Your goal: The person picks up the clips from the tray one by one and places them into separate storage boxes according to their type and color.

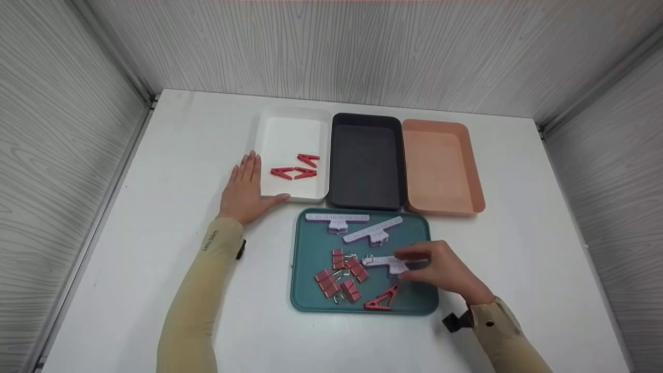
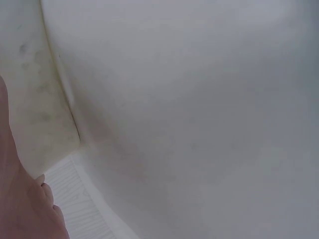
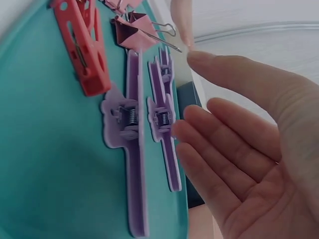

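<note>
My left hand lies at the near left corner of the white tray, fingers straight along its side and thumb at its front edge. Three red clothespins lie in that tray. My right hand hovers over the teal tray, thumb and fingers spread apart around the nearest lilac ruler clip. The right wrist view shows a gap between the fingers and this lilac clip. Two more lilac clips lie farther back. Several pink binder clips and one red clothespin share the tray.
A black tray and a peach tray stand side by side, right of the white one. Behind them rises a wood-grain panel, with further panels at both sides of the white table.
</note>
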`<state>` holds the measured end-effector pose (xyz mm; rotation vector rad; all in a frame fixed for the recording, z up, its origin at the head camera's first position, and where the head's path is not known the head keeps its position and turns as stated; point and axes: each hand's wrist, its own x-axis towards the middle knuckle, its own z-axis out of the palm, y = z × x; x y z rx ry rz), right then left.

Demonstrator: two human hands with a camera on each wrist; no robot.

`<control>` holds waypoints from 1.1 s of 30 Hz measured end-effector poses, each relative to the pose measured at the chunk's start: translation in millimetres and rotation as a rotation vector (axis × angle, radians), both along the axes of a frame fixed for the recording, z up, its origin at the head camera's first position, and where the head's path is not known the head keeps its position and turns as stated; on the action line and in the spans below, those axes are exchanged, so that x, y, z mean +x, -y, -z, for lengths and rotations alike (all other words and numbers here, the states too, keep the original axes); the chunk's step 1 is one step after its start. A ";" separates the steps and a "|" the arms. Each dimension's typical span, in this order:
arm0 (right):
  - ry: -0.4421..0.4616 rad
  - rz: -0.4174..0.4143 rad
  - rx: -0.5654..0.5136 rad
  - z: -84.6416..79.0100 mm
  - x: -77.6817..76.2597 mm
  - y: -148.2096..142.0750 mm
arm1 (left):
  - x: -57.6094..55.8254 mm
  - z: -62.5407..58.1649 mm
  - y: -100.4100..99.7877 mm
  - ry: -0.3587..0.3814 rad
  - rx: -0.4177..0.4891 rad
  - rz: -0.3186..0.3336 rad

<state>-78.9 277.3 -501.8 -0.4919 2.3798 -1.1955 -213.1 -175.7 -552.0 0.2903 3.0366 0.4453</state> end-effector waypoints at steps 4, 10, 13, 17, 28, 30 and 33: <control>0.056 -0.013 0.011 2.2 3.5 -0.4 | 0.3 -1.1 -0.3 0.005 -0.005 0.001; 0.107 -0.031 0.048 4.0 9.2 2.0 | 0.3 -2.0 -1.2 0.005 -0.009 -0.005; 0.122 -0.048 0.040 4.0 13.1 2.2 | 0.5 -1.6 -1.1 0.004 -0.005 -0.004; 0.151 -0.077 0.021 3.8 17.4 1.5 | 0.7 -1.1 -0.8 0.002 0.000 -0.006; 0.134 -0.074 0.054 10.0 20.5 3.6 | 0.4 -1.3 -0.3 0.000 0.001 -0.008; 0.124 -0.088 0.059 12.2 20.9 4.3 | 0.4 -1.7 -0.6 0.002 -0.002 -0.006; 0.130 -0.104 0.065 15.3 21.5 5.0 | 0.4 -2.1 -0.6 0.004 -0.009 -0.004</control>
